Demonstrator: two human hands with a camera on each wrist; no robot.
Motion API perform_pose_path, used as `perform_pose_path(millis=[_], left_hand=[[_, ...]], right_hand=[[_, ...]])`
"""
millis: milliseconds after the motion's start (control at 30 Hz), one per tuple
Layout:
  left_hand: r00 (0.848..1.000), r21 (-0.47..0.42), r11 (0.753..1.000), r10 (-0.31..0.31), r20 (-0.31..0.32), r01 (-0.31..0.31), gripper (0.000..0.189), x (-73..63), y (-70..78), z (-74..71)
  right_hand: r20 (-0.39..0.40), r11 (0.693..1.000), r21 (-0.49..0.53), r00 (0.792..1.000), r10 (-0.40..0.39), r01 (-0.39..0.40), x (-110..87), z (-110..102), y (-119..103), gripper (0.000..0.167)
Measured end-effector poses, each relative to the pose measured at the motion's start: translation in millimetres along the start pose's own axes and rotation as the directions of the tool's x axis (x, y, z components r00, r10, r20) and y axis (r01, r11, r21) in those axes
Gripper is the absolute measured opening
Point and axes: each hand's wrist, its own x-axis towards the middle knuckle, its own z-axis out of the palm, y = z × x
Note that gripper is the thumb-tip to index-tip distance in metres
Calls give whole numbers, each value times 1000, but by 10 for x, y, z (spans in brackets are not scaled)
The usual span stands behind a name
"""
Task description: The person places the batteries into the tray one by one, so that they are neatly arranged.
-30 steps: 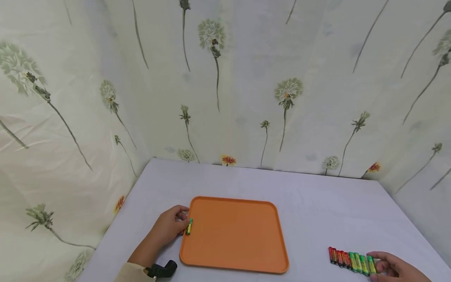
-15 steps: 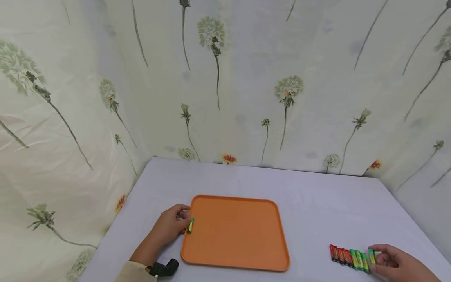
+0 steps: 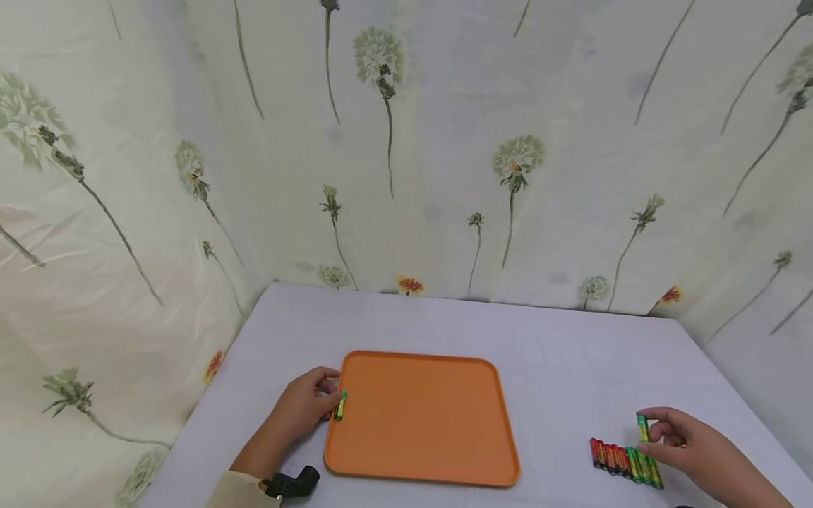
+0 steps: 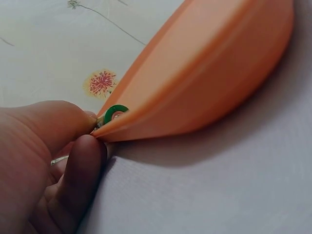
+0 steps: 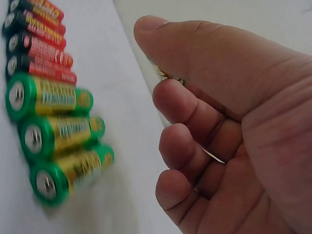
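In the head view an orange tray (image 3: 425,423) lies on the table. My left hand (image 3: 305,402) pinches its left rim between thumb and fingers. A small green and yellow battery (image 3: 340,406) lies just inside that rim by the thumb; its end shows in the left wrist view. My right hand (image 3: 692,441) pinches another green and yellow battery (image 3: 643,423) above the table, mostly hidden by the fingers in the right wrist view. Below it are three green batteries (image 5: 63,129) in a row with several red batteries (image 3: 610,457).
The table (image 3: 559,374) has a pale cover, with its far edge against a flower-print cloth (image 3: 444,141). A black strap with a camera mount (image 3: 293,485) sits on the left wrist. The battery row lies to the right of the tray.
My right hand has taken the end green battery from the row, lifted it and moved it left and away from me. The left hand has stayed on the tray's rim.
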Motion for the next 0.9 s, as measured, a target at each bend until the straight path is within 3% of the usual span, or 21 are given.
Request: perform_pose_path(millis=[200,633,900], left_hand=[[1000,-8,1000,-12,3,12,37,-10,-17,7],[1000,-6,1000,-15,1,15,38,8,-8,-2],[1000,-18,1000,-6,13,7,38,17,-12,-10]], right_hand=[[13,999,45,1000,-13,12,80,60,-233,79],[-29,985,99,990,-138,140,195,132,-698,70],[-24,984,108,990,-140,141,262,192,-934,70]])
